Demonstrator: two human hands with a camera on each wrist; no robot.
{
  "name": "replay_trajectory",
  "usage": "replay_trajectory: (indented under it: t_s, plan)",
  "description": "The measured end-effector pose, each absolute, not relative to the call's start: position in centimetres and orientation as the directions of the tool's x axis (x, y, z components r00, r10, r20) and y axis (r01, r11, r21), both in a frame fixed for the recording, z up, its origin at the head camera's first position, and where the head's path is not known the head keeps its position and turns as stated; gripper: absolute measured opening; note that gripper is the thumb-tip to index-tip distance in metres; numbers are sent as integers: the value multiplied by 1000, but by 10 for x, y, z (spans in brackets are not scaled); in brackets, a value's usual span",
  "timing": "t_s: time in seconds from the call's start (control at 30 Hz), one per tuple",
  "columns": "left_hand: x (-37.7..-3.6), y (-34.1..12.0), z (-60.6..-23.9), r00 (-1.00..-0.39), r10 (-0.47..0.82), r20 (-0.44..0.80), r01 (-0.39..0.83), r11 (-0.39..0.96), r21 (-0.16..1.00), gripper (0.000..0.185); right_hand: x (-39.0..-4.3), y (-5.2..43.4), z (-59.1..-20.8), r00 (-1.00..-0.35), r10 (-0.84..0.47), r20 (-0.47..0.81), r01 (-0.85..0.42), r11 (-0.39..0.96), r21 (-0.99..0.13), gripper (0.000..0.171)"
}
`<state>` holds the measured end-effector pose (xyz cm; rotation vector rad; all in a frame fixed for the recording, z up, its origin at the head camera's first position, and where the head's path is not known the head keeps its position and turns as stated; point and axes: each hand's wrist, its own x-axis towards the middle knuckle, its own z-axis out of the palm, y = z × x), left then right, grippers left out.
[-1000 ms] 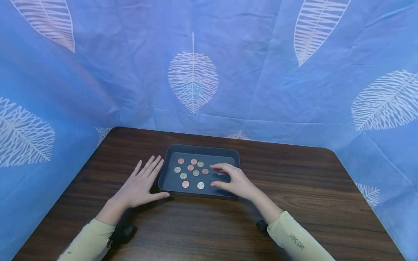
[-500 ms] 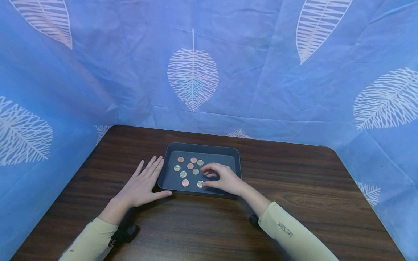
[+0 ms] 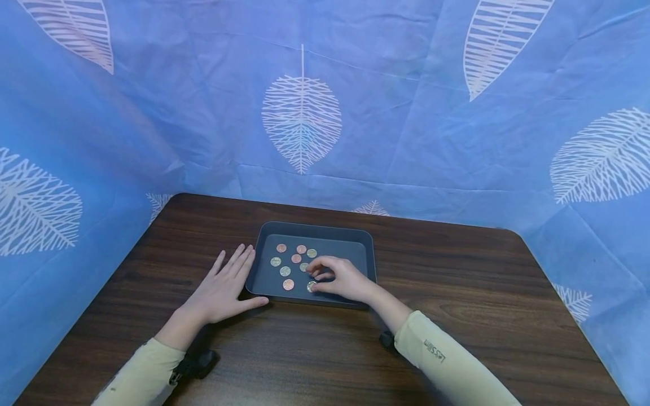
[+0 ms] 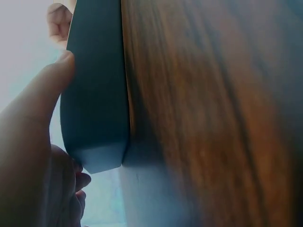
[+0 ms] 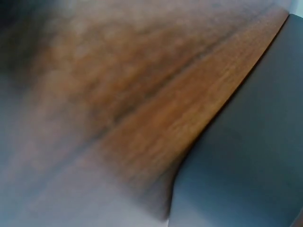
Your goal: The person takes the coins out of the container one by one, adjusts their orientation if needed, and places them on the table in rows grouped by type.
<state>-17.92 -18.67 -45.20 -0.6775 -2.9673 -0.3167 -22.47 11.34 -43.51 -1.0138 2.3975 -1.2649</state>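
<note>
Coins [image 3: 290, 267] lie scattered flat over the left half of a shallow dark tray [image 3: 363, 255], some copper-coloured and some silvery, set apart from one another so that each can be taken singly. That tray sits near the middle of a dark wooden table [image 3: 482, 304], with blue cloth printed with white leaves [image 3: 302, 118] hung behind and to both sides. Over the tray's centre the right hand [image 3: 341, 278] is bent, its fingers curled down at the rightmost coins and its thumb touching a silvery one at the near edge; whether a coin is already pinched between the fingertips cannot be told, since the fingers hide it. Beside the tray's left wall the left hand [image 3: 219, 291] lies flat on the table, fingers straight and spread, holding nothing, the thumb along the near-left corner as though to steady the tray; the left wrist view shows that thumb [image 4: 45, 94] pressed against the tray's outer wall.
</note>
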Motion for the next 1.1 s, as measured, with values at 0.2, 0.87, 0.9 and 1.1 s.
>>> replay_trajectory:
  t_s: [0.2, 0.87, 0.9, 1.1]
  plan:
    - [-179, -187, -454, -899, 415, 142, 435, 885, 167, 110, -228, 112, -439, -731, -677, 86, -471, 409, -782, 35]
    - [-181, -184, -459, -901, 409, 144, 429, 888, 164, 111, -233, 110, -449, -695, -715, 72, -558, 474, -682, 31]
    - [-181, -184, -459, -901, 409, 145, 430, 888, 164, 111, -233, 110, -449, -693, -718, 71, -562, 475, -677, 30]
    - [-180, -184, -457, -902, 406, 146, 427, 888, 168, 110, -233, 108, -449, -688, -723, 51, -563, 489, -666, 28]
